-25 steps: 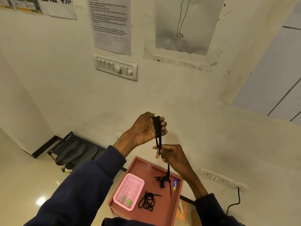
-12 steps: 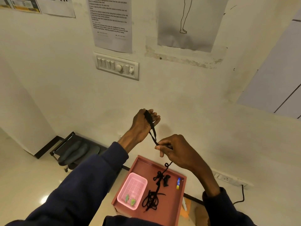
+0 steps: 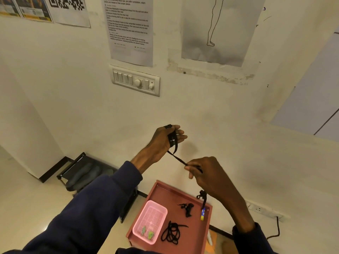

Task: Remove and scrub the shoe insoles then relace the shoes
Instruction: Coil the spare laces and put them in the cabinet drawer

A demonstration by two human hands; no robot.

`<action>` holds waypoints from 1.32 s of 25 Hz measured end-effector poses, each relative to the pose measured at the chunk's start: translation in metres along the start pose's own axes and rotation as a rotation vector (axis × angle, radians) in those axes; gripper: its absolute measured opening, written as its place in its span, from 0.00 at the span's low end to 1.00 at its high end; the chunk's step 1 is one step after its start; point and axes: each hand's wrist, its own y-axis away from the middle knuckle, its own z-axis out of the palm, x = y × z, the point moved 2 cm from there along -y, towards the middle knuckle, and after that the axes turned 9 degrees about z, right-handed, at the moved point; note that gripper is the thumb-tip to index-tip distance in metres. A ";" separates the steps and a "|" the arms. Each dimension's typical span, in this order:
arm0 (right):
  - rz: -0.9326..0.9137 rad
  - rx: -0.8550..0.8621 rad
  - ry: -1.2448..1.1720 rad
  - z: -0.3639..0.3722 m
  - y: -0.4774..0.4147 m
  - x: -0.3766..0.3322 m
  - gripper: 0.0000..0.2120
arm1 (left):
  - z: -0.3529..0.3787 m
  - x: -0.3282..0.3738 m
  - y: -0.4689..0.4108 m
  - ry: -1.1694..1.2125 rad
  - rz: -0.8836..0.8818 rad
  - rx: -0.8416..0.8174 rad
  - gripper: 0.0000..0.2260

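Head view | left hand [image 3: 161, 142] holds lace [image 3: 177, 158] wound round its fingers, as a spool | right hand [image 3: 207, 178], just below, pinches lace taut, likely for neat loops

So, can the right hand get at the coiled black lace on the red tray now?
Probably not yet: the right hand pinches the black shoelace strung to the left hand. Nothing covers the coiled black lace on the red tray below, so once freed, the way looks open.
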 end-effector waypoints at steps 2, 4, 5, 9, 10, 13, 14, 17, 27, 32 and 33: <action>-0.072 0.153 0.106 -0.015 -0.013 -0.003 0.09 | 0.006 -0.003 0.012 -0.130 -0.104 -0.078 0.14; -0.128 0.263 0.185 -0.026 -0.030 -0.008 0.08 | 0.016 -0.008 0.026 -0.190 -0.243 -0.179 0.24; -0.149 0.299 0.204 -0.027 -0.039 -0.012 0.08 | 0.019 -0.011 0.032 -0.221 -0.303 -0.245 0.29; -0.148 0.245 -0.149 -0.017 -0.065 0.002 0.09 | 0.028 -0.019 0.046 -0.094 -0.493 -0.445 0.33; -0.102 0.175 -0.273 -0.010 -0.066 0.009 0.10 | 0.028 -0.018 0.048 -0.004 -0.529 -0.460 0.29; 0.038 0.040 -0.457 0.027 -0.049 0.020 0.18 | 0.022 -0.007 0.045 0.205 -0.507 -0.394 0.19; 0.073 0.010 -0.507 0.041 -0.038 0.021 0.19 | 0.019 -0.004 0.042 0.245 -0.471 -0.330 0.17; 0.125 -0.045 -0.620 0.072 -0.008 0.014 0.14 | 0.011 -0.002 0.033 0.347 -0.326 -0.118 0.14; 0.116 0.083 -0.604 0.071 0.022 -0.015 0.10 | 0.004 0.022 0.010 0.301 -0.055 0.010 0.15; -0.176 0.431 -0.078 0.016 -0.001 -0.020 0.07 | 0.003 0.014 0.037 -0.161 -0.299 -0.146 0.23; -0.239 0.455 0.014 0.009 -0.009 -0.021 0.09 | 0.004 0.012 0.043 -0.204 -0.337 -0.191 0.25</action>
